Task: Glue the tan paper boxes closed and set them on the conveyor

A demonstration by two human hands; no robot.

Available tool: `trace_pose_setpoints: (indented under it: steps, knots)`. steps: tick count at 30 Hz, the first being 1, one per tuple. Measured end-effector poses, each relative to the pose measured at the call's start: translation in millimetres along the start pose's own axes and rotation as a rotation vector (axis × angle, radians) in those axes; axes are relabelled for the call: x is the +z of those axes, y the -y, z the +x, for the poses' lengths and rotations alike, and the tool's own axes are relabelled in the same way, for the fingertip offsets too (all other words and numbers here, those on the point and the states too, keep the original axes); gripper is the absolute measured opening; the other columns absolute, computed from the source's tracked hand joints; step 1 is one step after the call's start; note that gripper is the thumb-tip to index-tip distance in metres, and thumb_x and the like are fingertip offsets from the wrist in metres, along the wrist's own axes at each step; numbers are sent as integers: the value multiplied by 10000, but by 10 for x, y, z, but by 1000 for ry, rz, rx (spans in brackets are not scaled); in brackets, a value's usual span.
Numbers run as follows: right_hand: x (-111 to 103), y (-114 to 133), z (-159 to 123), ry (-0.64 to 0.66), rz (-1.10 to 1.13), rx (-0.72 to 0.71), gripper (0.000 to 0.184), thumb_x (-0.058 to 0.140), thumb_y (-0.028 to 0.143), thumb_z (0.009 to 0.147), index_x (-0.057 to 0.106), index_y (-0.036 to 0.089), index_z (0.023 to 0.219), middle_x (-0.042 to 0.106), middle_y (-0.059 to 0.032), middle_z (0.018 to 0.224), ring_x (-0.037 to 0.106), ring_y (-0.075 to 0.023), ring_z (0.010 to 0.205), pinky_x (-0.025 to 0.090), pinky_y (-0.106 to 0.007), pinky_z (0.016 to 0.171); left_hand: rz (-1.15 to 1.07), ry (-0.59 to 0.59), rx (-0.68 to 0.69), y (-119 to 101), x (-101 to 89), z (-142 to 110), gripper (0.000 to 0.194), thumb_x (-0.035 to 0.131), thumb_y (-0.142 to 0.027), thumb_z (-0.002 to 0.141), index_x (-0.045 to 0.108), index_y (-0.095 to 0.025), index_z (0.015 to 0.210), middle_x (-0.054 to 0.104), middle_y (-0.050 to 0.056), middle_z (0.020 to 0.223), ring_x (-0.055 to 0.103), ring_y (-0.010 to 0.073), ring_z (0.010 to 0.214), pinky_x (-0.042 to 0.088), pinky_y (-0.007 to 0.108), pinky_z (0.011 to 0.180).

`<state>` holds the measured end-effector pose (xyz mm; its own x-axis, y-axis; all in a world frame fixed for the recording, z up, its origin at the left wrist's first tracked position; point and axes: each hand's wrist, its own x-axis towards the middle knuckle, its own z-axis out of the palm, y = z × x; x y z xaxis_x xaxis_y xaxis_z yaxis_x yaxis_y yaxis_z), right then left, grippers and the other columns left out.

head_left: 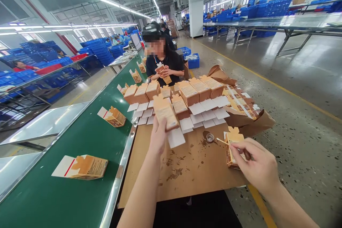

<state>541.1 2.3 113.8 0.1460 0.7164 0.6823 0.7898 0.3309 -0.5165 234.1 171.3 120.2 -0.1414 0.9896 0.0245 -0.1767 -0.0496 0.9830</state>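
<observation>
My left hand (159, 133) is closed around an orange-brown carton (165, 114), held up in front of the stacked boxes with its white flap hanging down. Between the thumb and fingers of my right hand (256, 162) is a cotton swab (222, 141), its tip pointing left. Behind that hand, a brown carton (233, 137) stands on the table's right side, partly covered by my fingers. A small clear round dish (210, 137) sits on the cardboard-covered tabletop (187, 171), with dark wet spots around it.
Stacked cartons (191, 91) with white flaps fill the table's far side. Single cartons (92, 167) lie on the green conveyor belt (80, 199) at left, bordered by a metal rail. A co-worker (171, 62) opposite holds a carton. Brown wrapping paper (251, 123) lies at right.
</observation>
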Motion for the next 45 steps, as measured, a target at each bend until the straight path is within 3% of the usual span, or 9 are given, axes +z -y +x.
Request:
trace_pose_setpoints:
  steps: [3,6,10,18,23,29,34,41,45]
  knots:
    - [184,-231,229,261,-199,74,342,648,314,1122,768,271,804,721,-3,735,646,-172,618,464,-310,597,-201,-81,-205,161,-550,-562,747,1027,-568,852,833,-260,1504,851,158,1601,781,436,1545,676,540,1240]
    - [360,-343,408,484,-313,131,292,641,238,1066,772,260,807,798,-36,835,705,-190,738,443,-308,668,-184,-99,-409,340,-1061,-1022,824,1136,-508,714,868,-213,1435,912,184,1440,870,464,1371,743,540,1114]
    - [538,-341,521,671,-424,147,292,649,186,1096,828,239,871,862,-83,948,753,-228,858,422,-337,740,-127,-152,-462,520,-1377,-1346,831,1209,-532,651,877,-206,1340,934,185,1345,900,470,1292,764,544,1088]
    - [600,-436,525,691,-421,77,354,717,118,1058,726,243,726,779,-61,814,674,-201,745,363,-336,689,-2,-167,-290,716,-1160,-1237,881,1204,-661,667,772,-227,1301,908,142,1330,895,356,1254,741,485,1077]
    - [484,-131,48,421,-131,6,335,636,305,1179,841,265,918,766,-33,821,682,-191,725,490,-316,658,-7,-172,-282,728,-1168,-1151,936,1237,-658,586,675,-261,1221,890,129,1328,879,345,1289,715,493,1129]
    - [1097,640,-980,398,215,54,313,650,177,1159,838,266,925,789,-10,799,716,-162,683,597,-281,652,68,-177,-233,692,-1093,-1194,1018,1226,-677,581,655,-285,1327,879,121,1330,885,340,1206,726,497,1082]
    - [1386,675,-1226,372,134,5,339,653,133,1141,791,259,857,742,1,768,678,-154,678,539,-280,679,134,-121,-194,660,-1027,-1293,916,1203,-633,652,671,-282,1310,875,113,1281,884,344,1201,723,492,1074]
    - [1135,493,-1048,297,206,135,363,618,175,1185,798,263,882,747,2,789,699,-147,667,571,-264,647,243,-158,-75,716,-890,-1542,875,1169,-576,715,644,-301,1358,826,107,1343,848,360,1299,695,524,1159]
    - [919,461,-1033,248,236,223,365,646,244,1204,805,272,877,715,8,767,637,-144,613,540,-265,578,389,-176,-28,791,-834,-1706,754,1138,-537,779,623,-343,1295,811,95,1277,853,368,1188,702,523,1067]
